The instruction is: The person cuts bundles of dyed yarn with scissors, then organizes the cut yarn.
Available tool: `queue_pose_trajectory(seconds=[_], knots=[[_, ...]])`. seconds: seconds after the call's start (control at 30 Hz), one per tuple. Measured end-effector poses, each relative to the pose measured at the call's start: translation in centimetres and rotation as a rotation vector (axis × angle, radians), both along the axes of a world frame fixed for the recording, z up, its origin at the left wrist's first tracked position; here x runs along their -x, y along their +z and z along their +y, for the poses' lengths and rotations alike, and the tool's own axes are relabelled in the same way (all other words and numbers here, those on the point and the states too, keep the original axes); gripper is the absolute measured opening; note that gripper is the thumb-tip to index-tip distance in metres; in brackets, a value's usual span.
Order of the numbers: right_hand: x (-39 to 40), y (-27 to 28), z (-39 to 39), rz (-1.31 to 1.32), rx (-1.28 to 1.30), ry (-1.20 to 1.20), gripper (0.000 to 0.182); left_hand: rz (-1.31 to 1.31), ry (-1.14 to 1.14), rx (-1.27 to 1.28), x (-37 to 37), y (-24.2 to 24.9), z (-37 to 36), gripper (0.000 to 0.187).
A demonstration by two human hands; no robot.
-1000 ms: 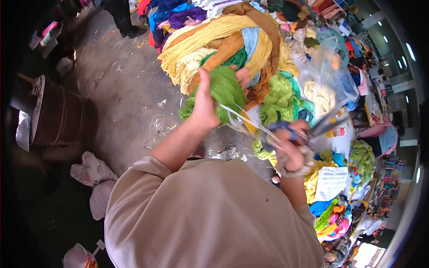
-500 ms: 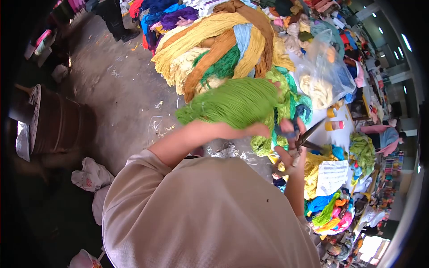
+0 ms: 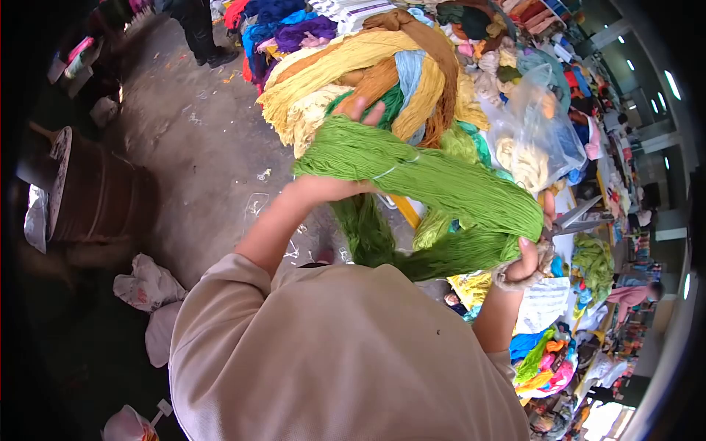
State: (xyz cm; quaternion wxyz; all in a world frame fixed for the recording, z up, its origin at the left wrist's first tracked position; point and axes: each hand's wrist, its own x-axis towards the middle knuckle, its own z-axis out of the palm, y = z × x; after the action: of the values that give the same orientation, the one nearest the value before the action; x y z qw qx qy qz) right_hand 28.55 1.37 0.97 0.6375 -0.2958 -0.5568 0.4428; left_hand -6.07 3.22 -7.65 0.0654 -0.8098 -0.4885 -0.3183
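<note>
A skein of green yarn [image 3: 448,180] is stretched between my two hands, its lower strands sagging in a loop above the floor. Thin pale ties cross its upper strands. My left hand [image 3: 331,184] is inside the left end, thumb below and fingertips showing above the yarn. My right hand [image 3: 533,257] grips the right end, with the fingers partly hidden by yarn. Open scissors [image 3: 577,217] stick out to the right from that same hand, blades pointing away. Some whitish strands wrap around the right thumb and wrist.
Yellow and brown skeins [image 3: 331,66] are heaped ahead, beside a clear plastic bag [image 3: 533,140] of cream yarn. A rusty barrel [image 3: 95,191] and white bags [image 3: 151,283] stand at left. A person's legs [image 3: 195,33] show at the upper left.
The green skein has been spread out into a long loop. My right hand, which was apart from it with the scissors, now holds its right end and has moved right.
</note>
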Motion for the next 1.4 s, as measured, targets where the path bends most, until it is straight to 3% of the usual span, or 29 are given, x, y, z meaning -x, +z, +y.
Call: queue_pose_trajectory(seconds=[0.07, 0.1, 0.17, 0.2, 0.23, 0.27, 0.3, 0.33, 0.37, 0.4, 0.43, 0.5, 0.57, 0.67, 0.73, 0.83, 0.97, 1.03, 1.13, 1.2, 1.23, 1.3, 1.37, 1.4], knots=[[-1.5, 0.0, 0.0, -0.039, 0.038, -0.026, 0.087, -0.564, -0.300, 0.260, 1.3, 1.1, -0.4, 0.098], [-2.2, -0.2, 0.3, -0.083, 0.104, 0.023, 0.087, -1.104, -0.538, 0.250, 0.3, 1.6, -0.6, 0.121], [-1.8, -1.3, -0.6, -0.240, 0.231, -0.017, 0.088, -1.381, -0.633, 0.318, 0.3, 2.4, -0.4, 0.131], [-1.9, -1.3, -0.4, -0.553, 0.233, 0.135, 0.085, -1.615, -0.785, 0.288, -1.2, 2.5, 0.0, 0.126], [-1.8, -3.7, -0.4, -0.667, 0.226, 0.167, 0.076, -1.826, -0.862, 0.414, -2.7, 3.6, 0.0, 0.124], [-0.1, -2.7, -1.0, -0.330, 0.683, 0.251, 0.060, -2.033, -0.937, 0.545, -4.0, 4.8, -0.2, 0.123], [1.5, -2.2, -1.4, -0.328, 0.729, 0.224, 0.049, -2.188, -0.949, 0.626, -5.2, 5.3, 0.0, 0.120], [1.2, -3.8, -1.4, -0.517, 0.434, 0.304, 0.044, -2.278, -1.011, 0.685, -5.9, 5.1, 0.1, 0.119], [1.9, -4.1, -1.2, -0.284, 0.561, 0.459, 0.039, -2.369, -1.071, 0.755, -6.5, 4.6, 0.2, 0.118], [2.6, -4.0, -1.5, -0.097, 0.886, 0.486, 0.036, -2.449, -1.115, 0.797, -6.9, 4.4, 0.1, 0.116], [3.5, -3.9, -2.6, -0.437, 0.560, 0.474, 0.036, -2.445, -1.115, 0.811, -7.1, 3.8, 0.3, 0.116], [4.7, -2.5, -2.7, -0.295, 0.958, 0.541, 0.032, -2.572, -1.242, 0.842, -6.8, 2.7, 0.6, 0.114], [5.7, -2.6, -3.1, -0.354, 0.952, 0.524, 0.030, -2.581, -1.261, 0.833, -6.3, 2.8, 0.5, 0.114], [5.9, -2.9, -3.0, -0.427, 0.952, 0.531, 0.043, -2.601, -1.298, 0.810, -5.8, 2.8, 0.2, 0.112], [5.7, -3.3, -2.8, -0.464, 0.830, 0.590, 0.029, -2.606, -1.311, 0.809, -5.5, 2.8, 0.1, 0.111], [6.1, -3.0, -2.8, -0.582, 0.788, 0.596, 0.037, -2.629, -1.294, 0.805, -5.1, 2.9, -0.3, 0.111], [6.8, -2.4, -2.9, -0.674, 0.573, 0.577, 0.030, -2.571, -1.266, 0.887, -4.9, 3.0, -0.6, 0.110], [7.1, -2.0, -2.5, -0.465, 0.861, 0.573, 0.030, -2.534, -1.226, 0.930, -5.3, 3.2, -0.9, 0.109], [7.2, -2.0, -2.8, -0.398, 0.845, 0.521, 0.031, -2.426, -1.007, 0.995, -5.9, 3.2, -1.4, 0.101], [7.5, -1.3, -2.9, -0.095, 0.970, 0.482, 0.028, -2.415, -0.991, 1.013, -6.3, 2.4, -1.2, 0.100], [7.9, -1.9, -2.7, -0.014, 0.764, 0.506, 0.033, -2.403, -0.973, 1.031, -6.7, 2.6, -1.2, 0.099], [8.3, -1.8, -2.8, -0.541, 0.080, 0.300, 0.052, -2.389, -0.847, 1.071, -7.6, 3.0, -1.5, 0.093], [9.3, -1.1, -1.9, -0.730, -0.178, 0.185, 0.067, -2.315, -0.668, 1.087, -8.9, 3.5, -1.8, 0.090], [9.4, -1.1, -1.2, -0.862, -0.322, 0.167, 0.060, -2.262, -0.650, 1.090, -9.3, 3.1, -1.8, 0.089]])
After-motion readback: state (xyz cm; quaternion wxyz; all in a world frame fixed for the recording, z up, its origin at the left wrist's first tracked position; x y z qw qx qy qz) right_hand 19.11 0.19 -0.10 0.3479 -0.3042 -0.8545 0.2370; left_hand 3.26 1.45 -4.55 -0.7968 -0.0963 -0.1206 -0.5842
